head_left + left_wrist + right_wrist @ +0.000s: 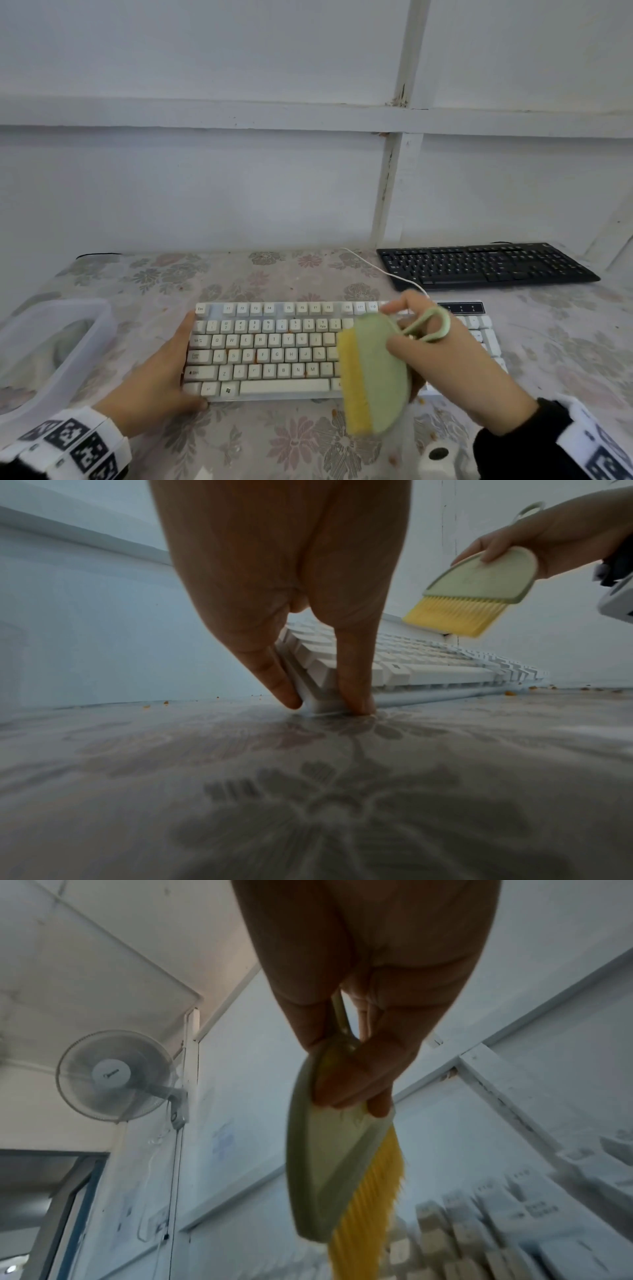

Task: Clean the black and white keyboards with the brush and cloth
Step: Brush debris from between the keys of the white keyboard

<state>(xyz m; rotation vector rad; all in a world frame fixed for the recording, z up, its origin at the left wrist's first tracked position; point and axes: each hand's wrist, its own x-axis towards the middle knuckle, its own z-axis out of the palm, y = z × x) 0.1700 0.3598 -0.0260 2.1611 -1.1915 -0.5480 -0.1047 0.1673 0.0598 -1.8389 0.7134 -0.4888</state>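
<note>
A white keyboard (pixel 274 349) lies in front of me on the floral tablecloth, with orange crumbs among its keys. My left hand (pixel 161 373) rests against its left end, thumb at the front corner, fingers straight along the side (pixel 284 685). My right hand (pixel 445 353) grips a pale green brush (pixel 380 370) with yellow bristles (pixel 452 618), held tilted above the keyboard's right half (pixel 342 1177). The black keyboard (pixel 486 263) lies at the back right. No cloth shows clearly.
A clear plastic tub (pixel 51 346) stands at the left table edge. A white cable (pixel 383 270) runs from the white keyboard past the black one. Orange crumbs (pixel 510 693) lie on the cloth by the keyboard's front. A white wall (pixel 239 188) backs the table.
</note>
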